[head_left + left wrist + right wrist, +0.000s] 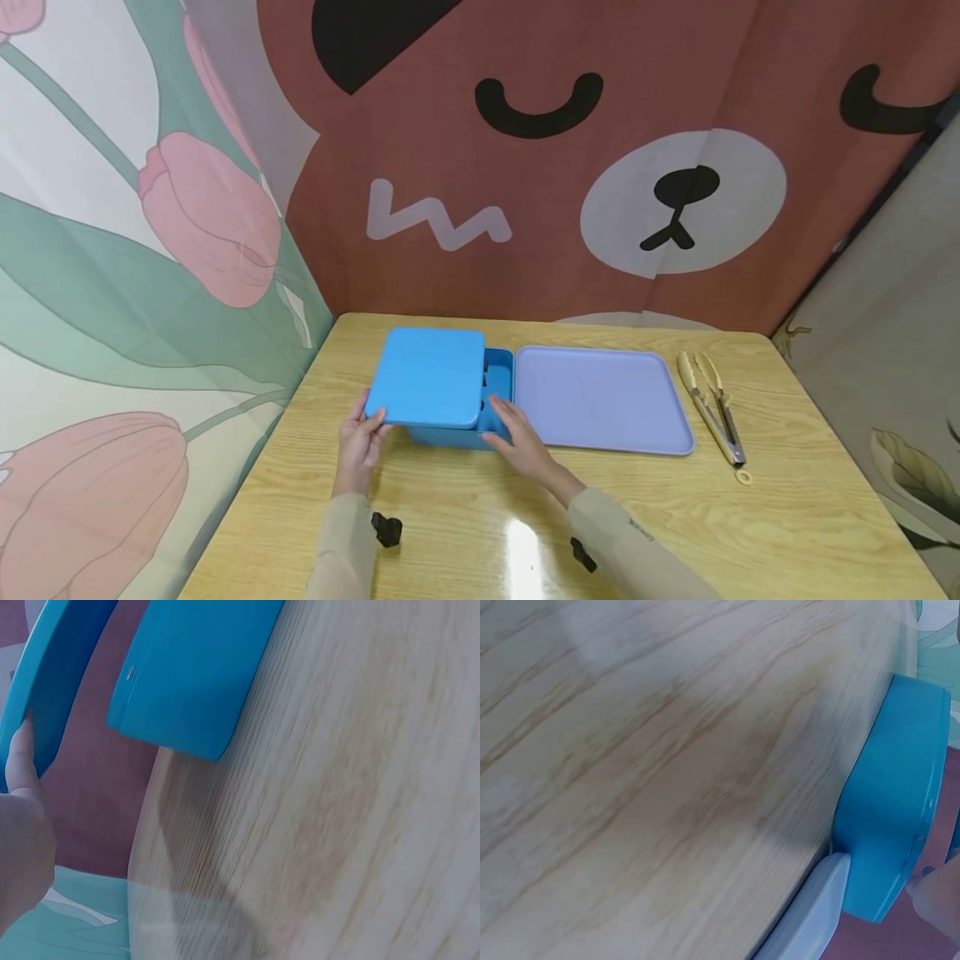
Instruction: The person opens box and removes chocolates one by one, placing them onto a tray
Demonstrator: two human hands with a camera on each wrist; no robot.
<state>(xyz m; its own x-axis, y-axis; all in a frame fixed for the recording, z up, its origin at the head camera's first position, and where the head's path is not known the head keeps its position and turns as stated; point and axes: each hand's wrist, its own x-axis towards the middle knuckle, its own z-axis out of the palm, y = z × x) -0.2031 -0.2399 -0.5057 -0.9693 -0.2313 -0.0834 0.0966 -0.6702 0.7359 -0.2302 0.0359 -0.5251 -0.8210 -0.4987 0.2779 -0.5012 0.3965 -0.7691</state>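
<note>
A flat blue lid (431, 375) is raised off the blue box (450, 438), shifted left over it, so the box's right side shows uncovered. With thumb and fingers, my left hand (360, 446) grips the lid at its near left corner. In the left wrist view a gap separates the lid (56, 682) from the box (195, 682). My right hand (525, 446) has its fingers spread at the box's near right corner, holding nothing. Small dark things (484, 379) show inside the box beside the lid's edge; most of the inside is hidden.
Right beside the box lies a lavender tray (600, 400). Tongs (716, 417) with beige tips rest to the tray's right, their ring toward me. All stand on a wooden table (465, 517), with printed curtains (435, 275) behind and at the sides.
</note>
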